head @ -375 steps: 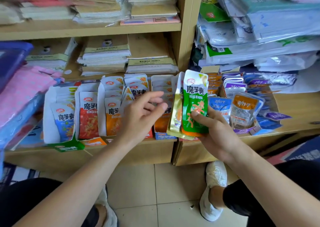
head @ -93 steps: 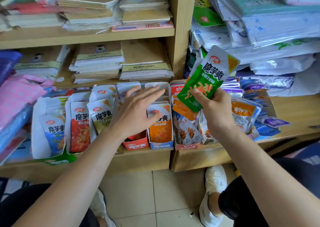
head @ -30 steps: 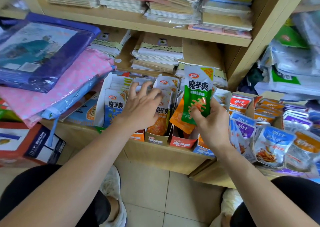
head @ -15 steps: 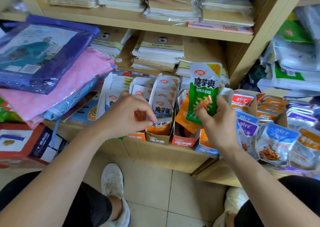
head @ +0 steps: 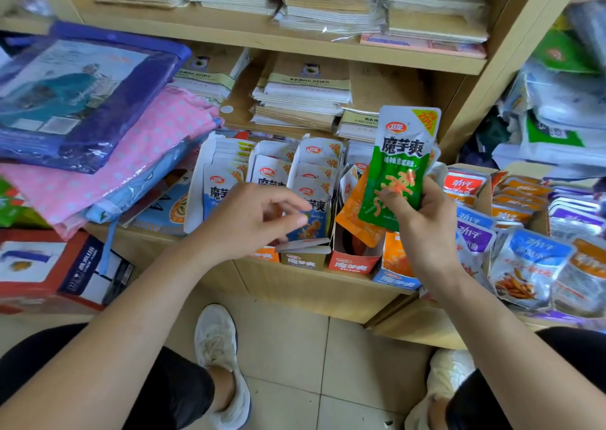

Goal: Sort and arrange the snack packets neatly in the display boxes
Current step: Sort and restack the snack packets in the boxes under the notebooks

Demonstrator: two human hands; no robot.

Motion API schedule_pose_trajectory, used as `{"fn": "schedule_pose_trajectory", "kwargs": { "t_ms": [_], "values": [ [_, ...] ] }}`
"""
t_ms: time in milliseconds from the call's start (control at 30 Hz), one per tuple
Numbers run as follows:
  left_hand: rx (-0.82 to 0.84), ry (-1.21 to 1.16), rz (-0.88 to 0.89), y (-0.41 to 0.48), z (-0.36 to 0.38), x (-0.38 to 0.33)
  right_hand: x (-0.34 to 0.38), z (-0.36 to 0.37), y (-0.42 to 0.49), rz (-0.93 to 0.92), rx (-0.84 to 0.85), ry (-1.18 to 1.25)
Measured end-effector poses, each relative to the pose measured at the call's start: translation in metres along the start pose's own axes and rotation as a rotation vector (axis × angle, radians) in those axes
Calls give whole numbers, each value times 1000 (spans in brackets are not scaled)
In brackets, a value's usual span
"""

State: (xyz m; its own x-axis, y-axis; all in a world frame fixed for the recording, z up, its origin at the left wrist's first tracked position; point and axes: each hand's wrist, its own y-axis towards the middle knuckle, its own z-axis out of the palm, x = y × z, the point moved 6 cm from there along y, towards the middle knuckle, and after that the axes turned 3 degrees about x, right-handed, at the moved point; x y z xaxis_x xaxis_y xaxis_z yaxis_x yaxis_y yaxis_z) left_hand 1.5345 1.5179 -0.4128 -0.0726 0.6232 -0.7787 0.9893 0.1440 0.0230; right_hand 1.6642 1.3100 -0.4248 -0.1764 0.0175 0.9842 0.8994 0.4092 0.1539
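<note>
view from the head, looking down at a low wooden shelf (head: 305,287) crowded with snack packets. the right grip (head: 423,229) pinches a green packet (head: 398,170) by its lower end, thumb on the front and fingers curled behind, holding it upright above the row of display boxes (head: 349,264). the green packet has a white top with a red logo and a yellow corner marked 20%. an orange packet (head: 352,214) leans just behind and below it, over the red-fronted box; i cannot tell whether the right grip holds that one too.

the left grip (head: 259,219) hangs in front of the boxes to the left, fingers loosely curled, thumb and forefinger apart, with nothing between them. just past its fingertips a blue packet (head: 313,228) stands at the front of one box, with more white-topped packets stacked in rows behind it.

to the right of the right grip, loose packets (head: 524,265) in blue, purple, orange and red lie overlapping in a wider cardboard tray. left of the boxes sits a pink dotted package (head: 137,147) with a purple package (head: 82,95) on top, and a red and white carton (head: 49,265) lower down. stacks of notebooks (head: 305,95) fill the shelf behind the boxes. below, i see a tiled floor (head: 295,347) and a white shoe (head: 218,344).
</note>
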Motion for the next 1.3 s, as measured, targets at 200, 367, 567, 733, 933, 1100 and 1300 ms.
{"fn": "schedule_pose_trajectory", "kwargs": {
  "t_ms": [200, 367, 567, 733, 933, 1100, 1300],
  "values": [
    [18, 598, 62, 43, -1, 9, -1, -4, -1, 5, -11, -15],
    [193, 888, 39, 57, 13, 5, -2, -9, -2, 7, -16, -26],
    [234, 985, -38, 65, 22, 4, -2, -12, -3, 3, -19, -41],
    [217, 932, -33, 64, 20, 2, -2, -12, -3, -1, -25, -67],
    [214, 717, -119, 53, 13, -10, -3, -10, -3, 4, -13, -71],
    [146, 439, -76, 37, -4, -10, -3, -7, -3, 4, -6, -49],
    [266, 316, -70, 7, -12, -10, -3, -4, -4, 10, 7, -55]
  ]
}}
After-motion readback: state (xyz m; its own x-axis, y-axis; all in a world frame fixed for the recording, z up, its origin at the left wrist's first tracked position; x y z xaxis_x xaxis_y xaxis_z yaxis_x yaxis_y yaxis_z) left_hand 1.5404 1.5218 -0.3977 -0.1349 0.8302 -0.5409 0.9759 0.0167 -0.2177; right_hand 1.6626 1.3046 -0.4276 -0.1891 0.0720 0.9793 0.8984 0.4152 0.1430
